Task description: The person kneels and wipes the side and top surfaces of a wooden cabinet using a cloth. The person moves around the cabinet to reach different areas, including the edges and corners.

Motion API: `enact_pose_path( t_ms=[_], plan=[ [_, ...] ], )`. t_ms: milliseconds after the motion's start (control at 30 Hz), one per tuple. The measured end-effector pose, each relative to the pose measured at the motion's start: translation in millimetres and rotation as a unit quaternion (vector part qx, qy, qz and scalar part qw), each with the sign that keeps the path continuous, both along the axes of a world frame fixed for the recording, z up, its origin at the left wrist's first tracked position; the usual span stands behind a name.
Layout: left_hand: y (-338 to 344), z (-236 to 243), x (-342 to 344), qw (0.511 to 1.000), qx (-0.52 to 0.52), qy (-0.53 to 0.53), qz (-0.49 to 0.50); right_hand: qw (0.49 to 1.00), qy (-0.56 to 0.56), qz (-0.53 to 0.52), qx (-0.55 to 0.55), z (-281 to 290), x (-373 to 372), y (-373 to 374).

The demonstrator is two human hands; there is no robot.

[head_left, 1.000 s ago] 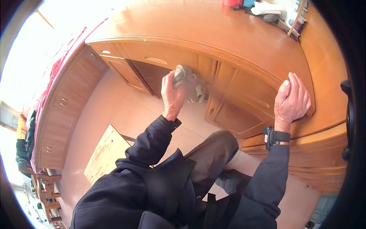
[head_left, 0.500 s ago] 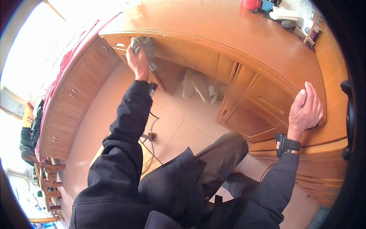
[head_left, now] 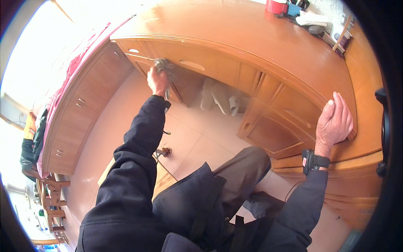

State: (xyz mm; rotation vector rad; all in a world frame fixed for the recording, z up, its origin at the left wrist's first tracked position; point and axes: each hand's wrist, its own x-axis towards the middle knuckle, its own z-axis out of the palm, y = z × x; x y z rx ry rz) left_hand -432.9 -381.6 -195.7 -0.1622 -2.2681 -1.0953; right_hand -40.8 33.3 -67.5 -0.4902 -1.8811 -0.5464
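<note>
Home rm, 1 wd cabinet (head_left: 218, 61), drawer unit (head_left: 86, 111) w/ pink cloth (head_left: 74, 67), tiled flr (head_left: 191, 132)

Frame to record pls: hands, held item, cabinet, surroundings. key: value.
left_hand: left hand closed on cloth
held_item: crumpled grey cloth, slightly blurred, before the cabinet's left part; contact unclear
right_hand: right hand open, fingers together, at the cabinet's right edge
cabinet: orange-brown wooden cabinet, gap in its front
in_gap: pale items, probably footwear
on_top: red container, far right
right_wrist: black device
</note>
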Motion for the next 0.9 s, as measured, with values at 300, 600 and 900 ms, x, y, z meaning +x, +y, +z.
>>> enact_pose_path(
  t_ms=[300,600,900],
  plan=[
    [27.9,14.7,-12.2,0.998,0.027,0.060,0.019,1.000,0.002,0.009,0.000,-0.4,-0.2,0.8],
    [15.5,18.3,-24.1,0.971,0.002,0.239,-0.002,1.000,-0.005,-0.002,0.008,0.2,0.0,1.7],
    [-7.8,20.6,-33.6,0.998,0.014,0.018,0.067,1.000,-0.008,-0.001,-0.001,-1.5,1.2,2.3]
  ],
)
